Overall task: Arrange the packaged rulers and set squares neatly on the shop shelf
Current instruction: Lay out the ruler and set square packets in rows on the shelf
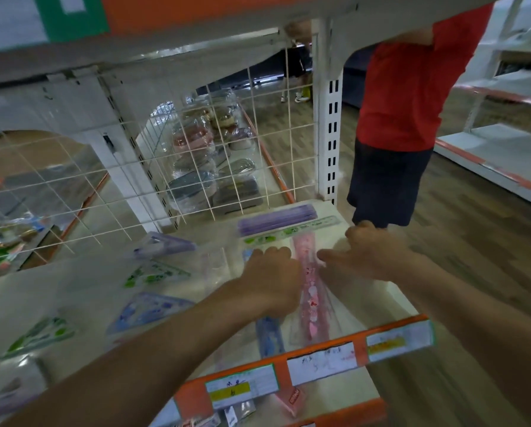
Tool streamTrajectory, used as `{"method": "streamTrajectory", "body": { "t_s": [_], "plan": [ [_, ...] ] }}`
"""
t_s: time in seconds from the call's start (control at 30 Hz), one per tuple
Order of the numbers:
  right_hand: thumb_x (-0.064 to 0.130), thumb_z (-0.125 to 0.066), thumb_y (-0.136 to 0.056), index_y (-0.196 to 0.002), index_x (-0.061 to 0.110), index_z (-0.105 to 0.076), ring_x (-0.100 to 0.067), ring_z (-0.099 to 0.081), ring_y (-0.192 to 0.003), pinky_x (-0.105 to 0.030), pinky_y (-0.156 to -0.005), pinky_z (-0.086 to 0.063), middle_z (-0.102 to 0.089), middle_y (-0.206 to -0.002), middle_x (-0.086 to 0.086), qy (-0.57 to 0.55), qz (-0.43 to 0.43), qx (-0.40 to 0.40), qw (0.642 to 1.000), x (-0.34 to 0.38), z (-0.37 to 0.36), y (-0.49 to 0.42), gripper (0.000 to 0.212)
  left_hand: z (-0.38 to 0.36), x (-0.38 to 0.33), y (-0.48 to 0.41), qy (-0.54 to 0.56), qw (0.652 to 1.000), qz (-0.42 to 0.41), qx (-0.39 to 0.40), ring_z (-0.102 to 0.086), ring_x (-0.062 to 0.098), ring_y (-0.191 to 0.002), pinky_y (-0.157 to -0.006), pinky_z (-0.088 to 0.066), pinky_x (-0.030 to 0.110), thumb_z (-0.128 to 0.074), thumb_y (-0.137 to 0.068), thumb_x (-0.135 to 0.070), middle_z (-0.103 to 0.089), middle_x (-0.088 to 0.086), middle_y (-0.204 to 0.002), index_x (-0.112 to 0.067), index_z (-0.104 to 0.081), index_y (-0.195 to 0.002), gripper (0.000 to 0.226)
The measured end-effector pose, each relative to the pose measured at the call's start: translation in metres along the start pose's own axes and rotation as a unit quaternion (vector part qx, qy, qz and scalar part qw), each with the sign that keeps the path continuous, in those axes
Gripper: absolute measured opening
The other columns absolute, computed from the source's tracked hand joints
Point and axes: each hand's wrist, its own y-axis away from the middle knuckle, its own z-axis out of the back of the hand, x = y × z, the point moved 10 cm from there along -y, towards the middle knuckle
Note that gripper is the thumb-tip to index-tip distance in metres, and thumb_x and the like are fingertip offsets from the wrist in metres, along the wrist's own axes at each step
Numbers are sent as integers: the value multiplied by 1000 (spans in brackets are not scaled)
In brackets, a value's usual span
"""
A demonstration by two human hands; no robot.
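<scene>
A pink packaged ruler point(311, 291) lies lengthwise on the white shelf point(378, 291), running from back to front. My left hand point(273, 272) rests on its left edge with fingers curled down over the pack. My right hand point(362, 254) lies on its right side, fingers stretched toward the ruler. A blue ruler pack point(269, 334) sits just left of the pink one, partly under my left wrist. Behind them lie a green ruler point(289, 232) and a purple ruler pack point(276, 218) crosswise. Set squares in green point(156, 274), blue point(147, 309) and purple point(162, 243) lie to the left.
A white wire grid point(196, 167) closes the shelf's back; wrapped bowls show behind it. An orange price rail point(319, 362) with labels edges the front. A person in a red shirt point(406, 94) stands at the right end. Another green set square point(39, 335) lies far left.
</scene>
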Motion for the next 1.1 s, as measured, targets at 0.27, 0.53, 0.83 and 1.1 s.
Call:
{"method": "streamTrajectory", "body": {
  "t_s": [0.27,0.53,0.83,1.1],
  "plan": [
    [59,-62,-79,-108,17,-65,-22,-61,-100,-39,-96,-45,-66,-105,-6,-189,-62,40,979,-56,-23,-3,51,9,-55,-27,114,993,-4,25,-50,28,-102,-75,-37,32,-47,-93,-21,-48,11,-117,-10,-57,-117,27],
    [16,-70,-81,-98,-2,-64,-21,-56,-70,-32,-67,-48,-64,-81,-16,-631,-85,62,769,-79,-18,4,26,14,-72,-44,276,960,3,-42,-54,24,-95,-71,-42,34,-56,-85,-52,-55,7,-104,-16,-54,-109,43],
    [22,-54,-93,-89,15,-64,-17,-62,-85,-28,-75,-50,-70,-81,-2,-705,-31,16,708,-56,16,-4,13,25,-14,-50,203,978,-48,-31,-57,28,-89,-72,-41,31,-43,-97,-22,-59,13,-98,-15,-51,-89,13],
    [38,-61,-88,-109,17,-70,-21,-59,-107,-28,-88,-44,-66,-114,1,-90,232,-102,963,22,15,16,31,3,-13,-50,195,976,-53,-78,-58,28,-101,-84,-47,35,-47,-94,-21,-63,11,-111,-12,-65,-111,26]
  ]
}}
